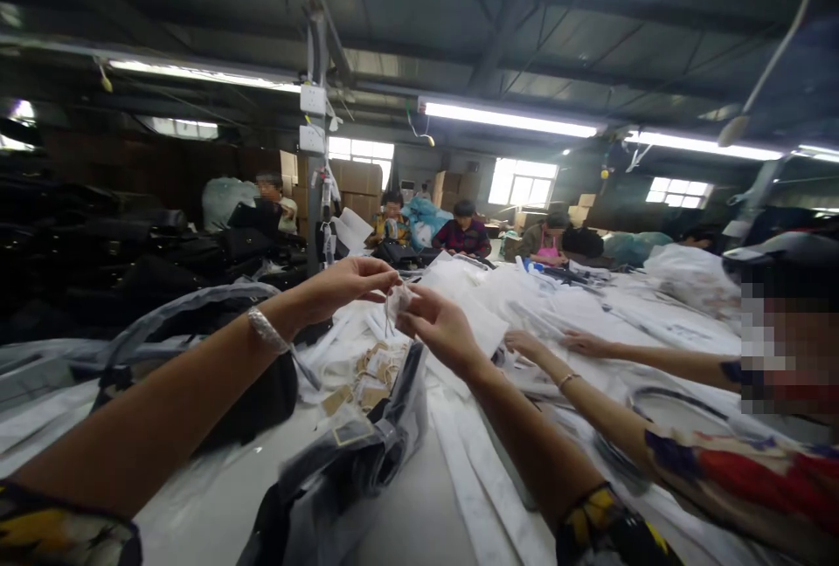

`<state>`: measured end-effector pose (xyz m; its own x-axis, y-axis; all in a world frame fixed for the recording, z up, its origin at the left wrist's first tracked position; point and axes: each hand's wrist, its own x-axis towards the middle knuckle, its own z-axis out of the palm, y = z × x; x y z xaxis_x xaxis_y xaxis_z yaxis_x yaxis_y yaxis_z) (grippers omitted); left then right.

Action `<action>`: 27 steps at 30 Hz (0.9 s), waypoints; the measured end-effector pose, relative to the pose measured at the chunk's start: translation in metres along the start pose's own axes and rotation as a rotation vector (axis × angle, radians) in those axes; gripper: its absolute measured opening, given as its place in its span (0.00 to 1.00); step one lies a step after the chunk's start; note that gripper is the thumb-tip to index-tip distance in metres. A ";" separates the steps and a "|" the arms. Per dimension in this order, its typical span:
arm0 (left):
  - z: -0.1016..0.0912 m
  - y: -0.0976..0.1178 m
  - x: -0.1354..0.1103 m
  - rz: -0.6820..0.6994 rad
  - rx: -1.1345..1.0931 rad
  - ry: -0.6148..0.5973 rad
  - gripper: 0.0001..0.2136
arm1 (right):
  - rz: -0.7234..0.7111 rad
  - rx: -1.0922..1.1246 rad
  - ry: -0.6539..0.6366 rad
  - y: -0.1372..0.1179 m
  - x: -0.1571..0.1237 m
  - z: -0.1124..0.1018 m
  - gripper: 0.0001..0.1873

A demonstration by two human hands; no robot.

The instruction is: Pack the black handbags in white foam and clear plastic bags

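Above the middle of the table, my left hand (357, 282) pinches a thin string (387, 314) that hangs in a loop. My right hand (438, 323) is closed on a small crumpled whitish piece (399, 299), right beside the left fingertips; its exact kind is too small to make out. Below the hands lies a pile of brown paper tags (375, 371) with strings. Nearest to me is a black handbag (328, 496), its handle (407, 383) wrapped in clear plastic. Another black bag (259, 404) sits under my left forearm.
On the right, a co-worker's two hands (534, 348) reach over white wrapping material (465, 286). Black bags (150, 260) are heaped at the left. A metal post (317, 155) with sockets rises behind the table. Several people work at the far side, near cartons (357, 177).
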<state>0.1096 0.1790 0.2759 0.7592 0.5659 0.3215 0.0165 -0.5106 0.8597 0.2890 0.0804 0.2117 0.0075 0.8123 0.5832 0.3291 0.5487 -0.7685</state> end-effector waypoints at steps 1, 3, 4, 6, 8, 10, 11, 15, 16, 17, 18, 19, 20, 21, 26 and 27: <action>0.003 0.006 -0.005 0.005 0.025 0.008 0.22 | -0.027 0.018 0.009 -0.003 -0.005 -0.001 0.18; 0.008 0.012 -0.014 0.005 0.088 0.031 0.22 | -0.103 -0.097 0.082 -0.009 -0.017 -0.007 0.13; 0.009 0.013 -0.018 0.001 0.123 0.043 0.22 | -0.152 -0.208 0.130 -0.012 -0.023 -0.011 0.13; 0.012 0.012 -0.024 -0.009 0.192 0.061 0.22 | -0.268 -0.454 0.200 -0.017 -0.035 -0.021 0.17; 0.014 0.010 -0.030 -0.011 0.249 0.072 0.22 | -0.386 -0.651 0.219 -0.022 -0.046 -0.029 0.23; 0.017 0.010 -0.036 -0.004 0.282 0.074 0.21 | -0.497 -0.787 0.224 -0.027 -0.054 -0.034 0.25; 0.020 0.010 -0.038 0.000 0.286 0.070 0.21 | -0.540 -0.835 0.235 -0.029 -0.057 -0.035 0.24; 0.031 0.016 -0.046 0.006 0.264 0.050 0.22 | -0.580 -0.916 0.335 -0.035 -0.067 -0.037 0.19; 0.034 0.018 -0.048 0.004 0.257 0.052 0.22 | -0.574 -0.931 0.366 -0.036 -0.068 -0.037 0.18; 0.036 0.020 -0.050 0.002 0.253 0.054 0.22 | -0.575 -0.947 0.392 -0.037 -0.070 -0.038 0.17; 0.039 0.022 -0.051 0.000 0.249 0.055 0.22 | -0.582 -0.960 0.411 -0.039 -0.072 -0.039 0.16; 0.042 0.024 -0.053 0.000 0.247 0.055 0.22 | -0.591 -0.966 0.429 -0.041 -0.074 -0.039 0.15; 0.044 0.027 -0.054 0.003 0.246 0.058 0.22 | -0.597 -0.966 0.444 -0.042 -0.075 -0.040 0.14; 0.048 0.029 -0.056 0.012 0.247 0.067 0.22 | -0.596 -0.962 0.458 -0.045 -0.076 -0.041 0.14; 0.069 0.041 -0.060 0.113 0.282 0.177 0.23 | -0.567 -0.945 0.484 -0.056 -0.080 -0.040 0.13; 0.074 0.043 -0.060 0.132 0.287 0.187 0.23 | -0.573 -0.942 0.477 -0.058 -0.080 -0.039 0.13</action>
<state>0.1124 0.0754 0.2643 0.6350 0.5782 0.5123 0.1286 -0.7330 0.6679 0.3063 -0.0243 0.2194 -0.0824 0.2331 0.9690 0.9584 0.2851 0.0129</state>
